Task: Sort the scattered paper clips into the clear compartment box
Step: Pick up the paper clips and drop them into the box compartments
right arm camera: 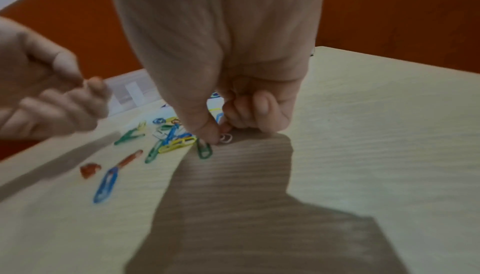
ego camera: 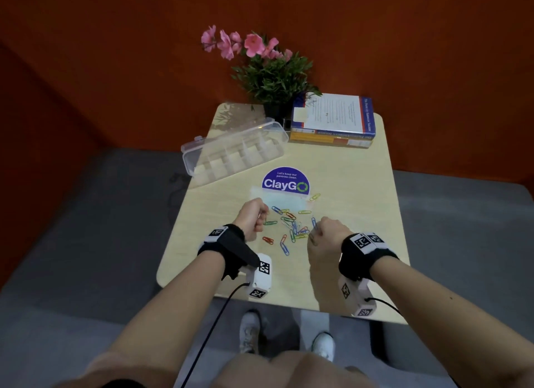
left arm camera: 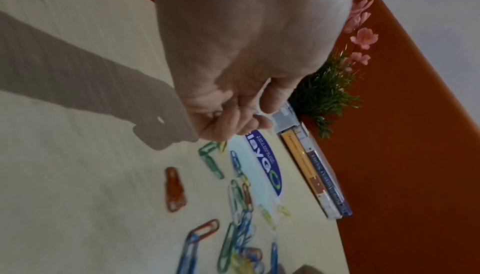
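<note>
Several coloured paper clips [ego camera: 294, 228] lie loose in the middle of the pale table [ego camera: 355, 179]. The clear compartment box [ego camera: 190, 156] stands open at the table's far left, its compartments looking empty. My right hand [ego camera: 315, 233] is down at the right edge of the pile. In the right wrist view, my right hand [right arm camera: 221, 132] pinches a pale clip [right arm camera: 226, 138] against the table with thumb and forefinger. My left hand [ego camera: 261, 215] hovers over the pile's left side with its fingers curled into the palm. In the left wrist view my left hand [left arm camera: 233, 122] shows a pale bit of wire inside the curl.
A purple ClayGo sticker [ego camera: 285, 182] lies between pile and box. A stack of books [ego camera: 332, 121] and a potted plant with pink flowers [ego camera: 274, 78] fill the far right corner. One yellow clip [ego camera: 315, 197] lies apart, near the sticker. Orange walls surround the table.
</note>
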